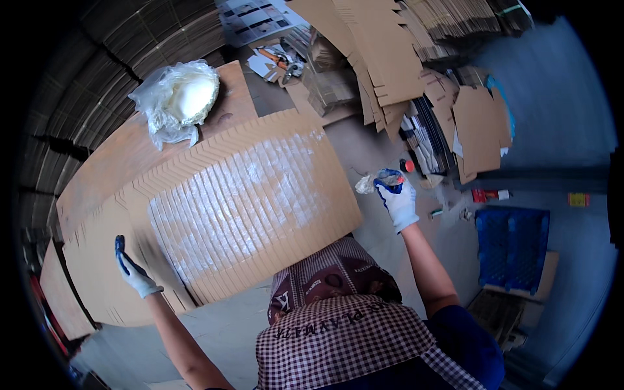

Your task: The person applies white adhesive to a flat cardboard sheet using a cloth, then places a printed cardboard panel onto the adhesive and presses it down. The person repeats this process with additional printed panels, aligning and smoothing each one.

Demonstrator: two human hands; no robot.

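Note:
Overlapping flat cardboard sheets (240, 195) lie fanned out on the table, their stepped strips covered with a shiny whitish coating. My left hand (135, 274), in a white glove with blue-coated fingers, is at the left end of the sheets. It is seen edge-on, fingers stretched out, with nothing visible in it. To the right of the sheets, my right hand (398, 200), gloved alike, is closed around a greyish object (392, 178) with a red spot. Crumpled clear film (365, 184) sticks out beside it. Its exact kind cannot be made out.
A bowl-like container wrapped in clear plastic (193, 97) stands on the wooden table (97, 172) at the far left. Cardboard stacks (383, 52) rise at the back. To the right are a blue plastic pallet (511, 247) and a small red-topped item (407, 166) on the floor.

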